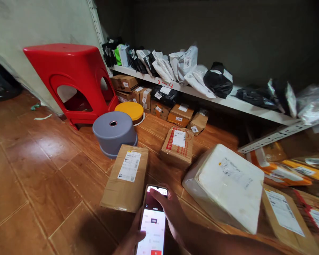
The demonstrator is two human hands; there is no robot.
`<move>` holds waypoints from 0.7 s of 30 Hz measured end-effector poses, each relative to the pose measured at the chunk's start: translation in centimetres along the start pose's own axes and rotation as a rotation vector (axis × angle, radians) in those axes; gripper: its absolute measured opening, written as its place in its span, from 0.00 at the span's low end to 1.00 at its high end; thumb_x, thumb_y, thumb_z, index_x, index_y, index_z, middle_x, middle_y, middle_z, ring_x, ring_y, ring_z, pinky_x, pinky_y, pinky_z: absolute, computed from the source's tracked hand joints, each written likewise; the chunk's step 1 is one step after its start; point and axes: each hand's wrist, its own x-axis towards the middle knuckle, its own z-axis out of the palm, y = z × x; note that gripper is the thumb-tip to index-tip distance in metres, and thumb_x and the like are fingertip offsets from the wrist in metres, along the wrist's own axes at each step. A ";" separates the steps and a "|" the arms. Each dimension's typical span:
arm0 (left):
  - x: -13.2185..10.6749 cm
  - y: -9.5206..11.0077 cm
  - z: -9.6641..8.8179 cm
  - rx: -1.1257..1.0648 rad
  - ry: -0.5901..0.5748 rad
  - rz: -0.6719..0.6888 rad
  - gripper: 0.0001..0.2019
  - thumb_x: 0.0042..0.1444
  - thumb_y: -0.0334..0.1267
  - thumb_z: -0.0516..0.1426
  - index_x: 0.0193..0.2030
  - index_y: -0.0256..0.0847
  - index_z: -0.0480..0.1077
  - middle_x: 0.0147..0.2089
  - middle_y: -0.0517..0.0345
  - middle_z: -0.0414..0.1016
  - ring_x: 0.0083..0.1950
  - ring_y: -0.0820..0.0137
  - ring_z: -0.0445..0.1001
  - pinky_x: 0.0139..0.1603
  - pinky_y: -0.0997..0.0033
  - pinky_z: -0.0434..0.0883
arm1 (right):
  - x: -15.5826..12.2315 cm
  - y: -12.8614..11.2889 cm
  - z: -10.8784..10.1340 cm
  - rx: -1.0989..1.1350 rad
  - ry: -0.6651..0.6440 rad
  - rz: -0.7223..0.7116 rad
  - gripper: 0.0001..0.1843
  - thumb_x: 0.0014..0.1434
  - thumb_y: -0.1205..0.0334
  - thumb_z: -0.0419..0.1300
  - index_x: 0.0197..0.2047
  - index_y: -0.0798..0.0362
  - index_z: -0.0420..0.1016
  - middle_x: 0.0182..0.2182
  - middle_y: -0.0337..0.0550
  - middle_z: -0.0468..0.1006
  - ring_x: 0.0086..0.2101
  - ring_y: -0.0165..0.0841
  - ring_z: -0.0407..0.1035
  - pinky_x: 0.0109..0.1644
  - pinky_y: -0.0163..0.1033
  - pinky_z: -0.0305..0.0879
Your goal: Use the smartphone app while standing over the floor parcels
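A lit phone (pixel 153 223) sits low in the middle of the head view. My left hand (pixel 131 237) grips its left edge from below, thumb on the side. My right hand (pixel 171 212) lies over the phone's upper right, fingers curled onto the screen near the top. Just beyond the phone a long brown cardboard parcel (pixel 126 177) with a white label lies on the wooden floor. To its right are a smaller taped box (pixel 177 146) and a big white foam box (pixel 227 184), tilted.
A grey round stool (pixel 113 134), a yellow one (pixel 131 110) and a red plastic stool (pixel 70 79) stand at the left. A white low shelf (pixel 228 102) holds several bagged parcels, with boxes beneath it. More parcels (pixel 289 212) pile at the right.
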 end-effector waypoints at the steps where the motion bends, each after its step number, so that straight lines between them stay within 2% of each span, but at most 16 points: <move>1: 0.1 -0.1 0.0 0.003 0.003 -0.002 0.30 0.43 0.40 0.65 0.57 0.51 0.68 0.58 0.54 0.73 0.69 0.52 0.57 0.69 0.50 0.52 | -0.1 0.0 0.1 -0.011 0.001 0.020 0.30 0.40 0.44 0.71 0.39 0.52 0.66 0.27 0.39 0.79 0.28 0.36 0.72 0.35 0.43 0.67; 3: 0.0 -0.3 0.0 -0.006 0.018 -0.008 0.32 0.41 0.38 0.65 0.56 0.52 0.68 0.57 0.55 0.74 0.69 0.52 0.57 0.68 0.50 0.52 | -0.2 0.0 0.0 -0.027 0.015 0.033 0.31 0.39 0.42 0.70 0.39 0.51 0.65 0.25 0.38 0.78 0.26 0.36 0.72 0.34 0.43 0.67; 5: -0.3 -0.3 -0.1 -0.022 0.044 -0.024 0.31 0.43 0.38 0.64 0.58 0.52 0.66 0.58 0.55 0.74 0.69 0.53 0.57 0.68 0.51 0.52 | -0.2 0.2 -0.2 -0.011 0.019 -0.014 0.28 0.43 0.40 0.67 0.38 0.51 0.66 0.28 0.37 0.78 0.31 0.37 0.73 0.39 0.44 0.67; 7: -0.6 -0.2 -0.4 -0.047 0.074 -0.058 0.32 0.46 0.40 0.62 0.60 0.51 0.64 0.59 0.56 0.73 0.68 0.54 0.58 0.68 0.52 0.53 | -0.3 0.6 -0.7 0.037 -0.043 -0.063 0.23 0.49 0.41 0.62 0.40 0.50 0.67 0.31 0.37 0.78 0.35 0.38 0.73 0.44 0.46 0.66; 9: -0.8 0.0 -0.7 -0.075 0.075 -0.078 0.33 0.49 0.41 0.61 0.64 0.50 0.59 0.60 0.58 0.72 0.68 0.55 0.60 0.68 0.54 0.54 | -0.4 1.2 -1.1 0.073 -0.144 -0.053 0.22 0.51 0.43 0.59 0.42 0.51 0.68 0.32 0.39 0.79 0.35 0.40 0.73 0.45 0.48 0.66; 11: -0.8 0.2 -0.8 -0.104 0.063 -0.053 0.36 0.50 0.42 0.60 0.67 0.49 0.53 0.61 0.57 0.71 0.68 0.56 0.60 0.68 0.56 0.55 | -0.7 1.8 -1.5 0.097 -0.243 -0.039 0.24 0.50 0.45 0.59 0.44 0.52 0.69 0.34 0.41 0.80 0.36 0.42 0.73 0.45 0.49 0.66; 14: -0.8 0.6 -0.4 -0.130 0.064 -0.030 0.44 0.51 0.41 0.59 0.70 0.47 0.38 0.63 0.54 0.69 0.67 0.57 0.60 0.67 0.55 0.56 | -1.3 2.4 -1.8 0.101 -0.379 -0.108 0.24 0.51 0.46 0.59 0.46 0.52 0.71 0.38 0.44 0.80 0.38 0.41 0.73 0.46 0.48 0.66; 16: -0.8 0.9 0.1 -0.134 0.091 -0.025 0.47 0.51 0.41 0.59 0.70 0.45 0.32 0.64 0.53 0.68 0.67 0.57 0.60 0.67 0.55 0.57 | -1.6 2.6 -1.9 0.087 -0.439 -0.149 0.23 0.53 0.45 0.58 0.47 0.51 0.72 0.40 0.45 0.80 0.38 0.42 0.73 0.45 0.48 0.67; 18: -0.8 1.1 0.5 -0.141 0.119 -0.007 0.48 0.51 0.40 0.59 0.70 0.44 0.30 0.64 0.53 0.67 0.68 0.59 0.60 0.67 0.57 0.56 | -1.7 2.7 -1.9 0.058 -0.432 -0.155 0.23 0.54 0.44 0.59 0.47 0.50 0.72 0.39 0.45 0.81 0.38 0.42 0.74 0.46 0.49 0.67; 21: -0.7 0.7 0.4 -0.163 0.110 -0.006 0.48 0.49 0.40 0.60 0.70 0.46 0.33 0.59 0.56 0.73 0.68 0.59 0.60 0.68 0.57 0.54 | -1.5 3.1 -2.0 0.018 -0.398 -0.120 0.24 0.55 0.42 0.58 0.48 0.51 0.72 0.41 0.46 0.80 0.41 0.44 0.74 0.47 0.50 0.68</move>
